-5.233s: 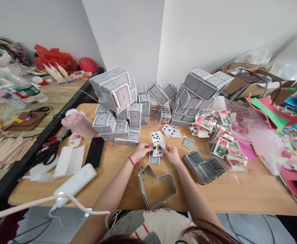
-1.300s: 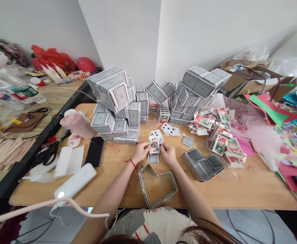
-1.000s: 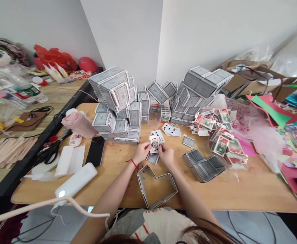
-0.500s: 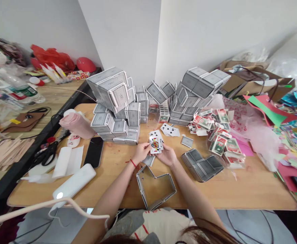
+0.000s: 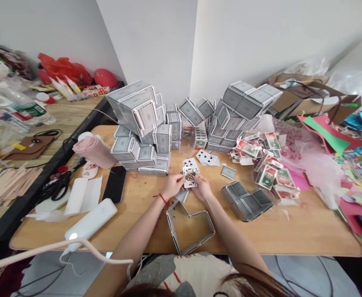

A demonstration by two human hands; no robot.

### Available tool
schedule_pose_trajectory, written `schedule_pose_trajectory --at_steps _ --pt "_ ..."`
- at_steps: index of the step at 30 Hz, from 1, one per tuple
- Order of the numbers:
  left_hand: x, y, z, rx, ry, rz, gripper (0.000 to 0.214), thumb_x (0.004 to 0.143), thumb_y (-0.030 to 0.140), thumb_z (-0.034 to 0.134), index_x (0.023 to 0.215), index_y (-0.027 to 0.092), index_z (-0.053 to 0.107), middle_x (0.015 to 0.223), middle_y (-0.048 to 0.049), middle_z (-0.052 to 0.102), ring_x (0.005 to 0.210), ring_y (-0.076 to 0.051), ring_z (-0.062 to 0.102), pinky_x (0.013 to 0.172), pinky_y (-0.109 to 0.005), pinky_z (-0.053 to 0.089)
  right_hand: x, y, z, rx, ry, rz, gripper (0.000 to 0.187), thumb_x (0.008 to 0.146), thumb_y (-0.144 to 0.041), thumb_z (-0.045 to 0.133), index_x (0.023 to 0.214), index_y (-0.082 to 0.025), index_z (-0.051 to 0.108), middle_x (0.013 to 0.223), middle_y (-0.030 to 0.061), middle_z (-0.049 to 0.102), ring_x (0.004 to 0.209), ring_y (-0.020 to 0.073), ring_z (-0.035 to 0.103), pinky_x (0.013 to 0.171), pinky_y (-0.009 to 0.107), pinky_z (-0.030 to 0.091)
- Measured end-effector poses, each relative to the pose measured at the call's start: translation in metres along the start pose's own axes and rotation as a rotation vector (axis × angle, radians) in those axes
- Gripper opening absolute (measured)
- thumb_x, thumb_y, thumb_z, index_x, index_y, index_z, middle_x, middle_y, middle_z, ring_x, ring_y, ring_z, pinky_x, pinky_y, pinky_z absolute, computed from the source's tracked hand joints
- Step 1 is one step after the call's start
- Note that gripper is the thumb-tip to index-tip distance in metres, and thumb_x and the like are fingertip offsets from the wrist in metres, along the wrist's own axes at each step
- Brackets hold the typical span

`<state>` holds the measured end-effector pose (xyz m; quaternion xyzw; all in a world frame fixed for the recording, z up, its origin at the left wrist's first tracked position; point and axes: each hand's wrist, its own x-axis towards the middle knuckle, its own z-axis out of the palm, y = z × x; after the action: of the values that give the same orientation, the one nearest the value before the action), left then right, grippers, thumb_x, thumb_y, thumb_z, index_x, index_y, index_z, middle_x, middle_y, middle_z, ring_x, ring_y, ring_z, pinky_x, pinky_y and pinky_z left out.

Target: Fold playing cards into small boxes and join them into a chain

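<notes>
Both hands grip playing cards (image 5: 190,178) in front of me, a face card on top. My left hand (image 5: 173,185) pinches their left edge, a red cord on its wrist. On the right edge, the fingers of my right hand (image 5: 202,186) close over the cards. Face-up spade cards (image 5: 208,158) lie just beyond. Below my left hand rests a face-down card (image 5: 182,195). Nearer to me stands a heart-shaped frame (image 5: 210,222) of folded cards, open in the middle. A closed heart-shaped card box (image 5: 245,202) sits to the right, by a small grey card piece (image 5: 228,172).
Stacked grey card boxes rise at the back left (image 5: 134,111) and back right (image 5: 242,103). Emptied card packs (image 5: 267,173) pile up at right. Leftward lie a black phone (image 5: 114,185), a white power bank (image 5: 91,225) with a cable, and black scissors (image 5: 58,187).
My right fingers have moved from beside the cards to over their right edge. The held cards are gathered closer together, and some cards behind now show apart from them.
</notes>
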<state>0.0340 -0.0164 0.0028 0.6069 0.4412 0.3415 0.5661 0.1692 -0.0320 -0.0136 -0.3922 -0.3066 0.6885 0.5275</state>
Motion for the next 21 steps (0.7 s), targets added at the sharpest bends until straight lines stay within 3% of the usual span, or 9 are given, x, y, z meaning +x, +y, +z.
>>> schedule_pose_trajectory --at_steps 4,8,13,16,21 --pt "-0.001 0.001 0.0 0.003 0.007 -0.003 0.029 0.077 0.036 0.047 0.058 0.014 0.049 0.048 0.0011 0.056 0.042 -0.012 0.056 0.039 -0.021 0.04 0.003 0.008 0.005 -0.08 0.131 -0.059 0.025 0.071 -0.043 0.051 0.078 -0.019 0.052 0.068 0.0027 0.061 0.052 0.0156 0.054 0.045 0.027 0.043" --pt "0.0 -0.002 0.0 -0.021 0.013 -0.024 0.026 0.076 0.036 0.047 0.061 0.015 0.049 0.048 0.0014 0.055 0.041 -0.012 0.054 0.039 -0.021 0.041 0.005 0.013 0.008 -0.323 0.281 -0.161 0.029 0.072 -0.048 0.047 0.066 -0.02 0.049 0.054 -0.0007 0.055 0.045 0.0135 0.048 0.044 0.025 0.039" --pt "0.002 -0.013 0.001 -0.027 0.04 -0.03 0.026 0.078 0.038 0.044 0.064 0.016 0.044 0.048 0.0029 0.052 0.039 -0.011 0.053 0.037 -0.021 0.039 0.006 0.008 0.006 -0.579 0.35 -0.246 0.034 0.071 -0.047 0.048 0.054 -0.019 0.044 0.047 -0.0033 0.046 0.046 0.0107 0.041 0.044 0.022 0.033" --pt "0.003 -0.017 0.001 -0.035 0.066 -0.017 0.026 0.079 0.039 0.043 0.066 0.016 0.043 0.049 0.0035 0.051 0.039 -0.011 0.052 0.036 -0.02 0.037 0.006 0.001 0.005 -0.515 0.294 -0.264 0.031 0.07 -0.043 0.052 0.053 -0.017 0.048 0.048 -0.0034 0.047 0.048 0.0104 0.042 0.047 0.022 0.033" --pt "0.003 -0.016 -0.001 -0.03 0.048 -0.022 0.026 0.078 0.039 0.043 0.065 0.016 0.042 0.046 0.004 0.049 0.037 -0.01 0.05 0.036 -0.019 0.034 0.007 -0.003 -0.002 -0.194 0.217 -0.207 0.021 0.063 -0.034 0.063 0.073 -0.017 0.06 0.069 0.0 0.06 0.06 0.0137 0.052 0.055 0.025 0.04"
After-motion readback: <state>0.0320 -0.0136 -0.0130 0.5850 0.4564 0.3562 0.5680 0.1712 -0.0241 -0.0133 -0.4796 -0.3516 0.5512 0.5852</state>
